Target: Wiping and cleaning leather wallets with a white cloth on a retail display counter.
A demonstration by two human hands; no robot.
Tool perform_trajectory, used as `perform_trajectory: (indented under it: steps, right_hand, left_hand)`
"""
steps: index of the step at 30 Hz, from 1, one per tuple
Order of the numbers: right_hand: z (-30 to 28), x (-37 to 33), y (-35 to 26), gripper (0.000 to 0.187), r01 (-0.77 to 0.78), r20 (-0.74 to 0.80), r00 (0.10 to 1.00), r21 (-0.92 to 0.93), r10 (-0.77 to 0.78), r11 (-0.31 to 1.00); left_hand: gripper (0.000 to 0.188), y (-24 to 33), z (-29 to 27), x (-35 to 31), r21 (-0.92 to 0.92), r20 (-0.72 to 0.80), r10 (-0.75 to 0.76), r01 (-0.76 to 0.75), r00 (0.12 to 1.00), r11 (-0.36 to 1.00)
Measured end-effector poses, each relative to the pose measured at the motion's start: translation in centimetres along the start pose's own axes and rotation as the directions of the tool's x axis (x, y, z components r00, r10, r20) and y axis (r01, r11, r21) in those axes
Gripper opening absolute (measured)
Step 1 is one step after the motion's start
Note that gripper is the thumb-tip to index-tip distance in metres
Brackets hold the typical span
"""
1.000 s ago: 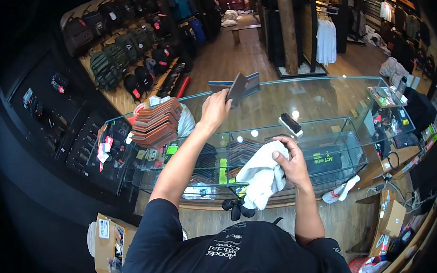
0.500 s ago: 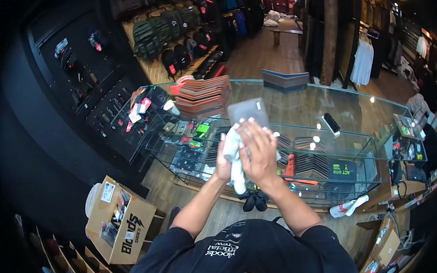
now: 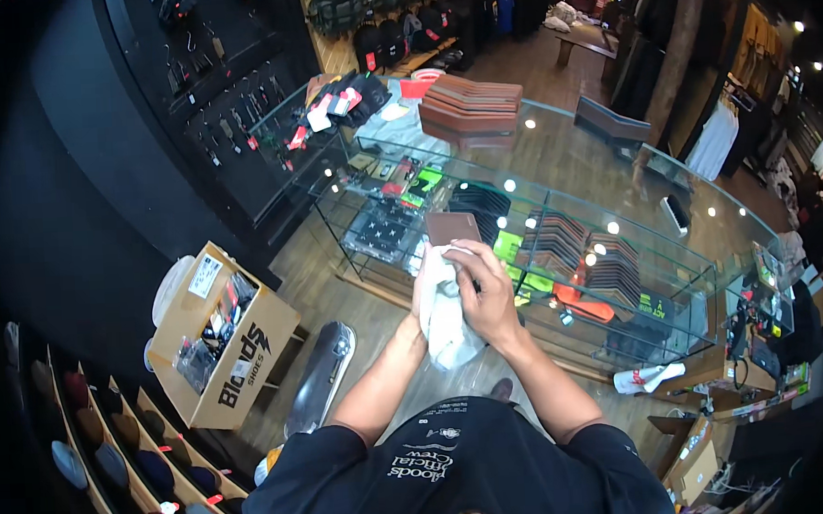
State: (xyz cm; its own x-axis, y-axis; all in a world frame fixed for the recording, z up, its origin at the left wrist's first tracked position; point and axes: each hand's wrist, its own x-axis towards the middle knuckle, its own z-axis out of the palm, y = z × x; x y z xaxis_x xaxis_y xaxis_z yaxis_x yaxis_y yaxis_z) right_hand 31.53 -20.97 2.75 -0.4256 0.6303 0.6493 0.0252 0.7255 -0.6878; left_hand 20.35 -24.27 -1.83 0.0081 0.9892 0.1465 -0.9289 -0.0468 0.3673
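Observation:
Over the front of the glass counter, both my hands are closed round a bunched white cloth (image 3: 449,324) and a brown wallet (image 3: 453,226). The flat wallet juts out past my fingertips, its lower part covered by cloth and fingers. My left hand (image 3: 423,289) wraps the cloth from the left side, its fingers mostly hidden. My right hand (image 3: 488,295) has its fingers bent over the cloth at the wallet's near edge.
The glass display counter (image 3: 555,182) carries a row of brown wallets (image 3: 469,112), a dark row (image 3: 612,120) and a black brush (image 3: 675,215). An open cardboard box (image 3: 222,343) stands left, near a skateboard (image 3: 320,380). Caps fill a rack (image 3: 131,462) at lower left.
My view has swung left and down, so the counter sits further right and the skateboard shows. My hands and the wallet are lower in view, and more of the cloth hangs below my hands.

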Motion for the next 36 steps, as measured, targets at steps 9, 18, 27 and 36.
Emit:
perform_trajectory:
  steps: [9,18,27,36]
  right_hand:
    - [-0.2,1.1,0.6,0.03,-0.134,-0.104,0.984,0.125,0.148,0.983]
    - [-2.8,1.8,-3.2,0.069,-0.074,0.042,0.997,0.167,0.068,0.983]
    - [-8.9,2.0,1.3,0.074,-0.253,0.122,0.967,0.552,0.223,0.795]
    - [-14.4,-1.0,1.1,0.076,-0.014,0.009,1.0,0.467,0.011,0.884]
  left_hand:
    - [0.07,-1.8,-1.9,-5.9,0.532,0.007,0.029,-0.028,1.0,0.846]
    - [0.066,-2.0,5.1,-8.5,0.619,0.094,0.138,-0.166,0.986,0.768]
    - [0.075,-6.8,9.2,-4.3,0.82,0.356,0.154,-0.387,0.922,0.421]
    - [0.066,-14.0,8.3,-3.4,0.876,0.194,0.247,-0.281,0.949,0.392]
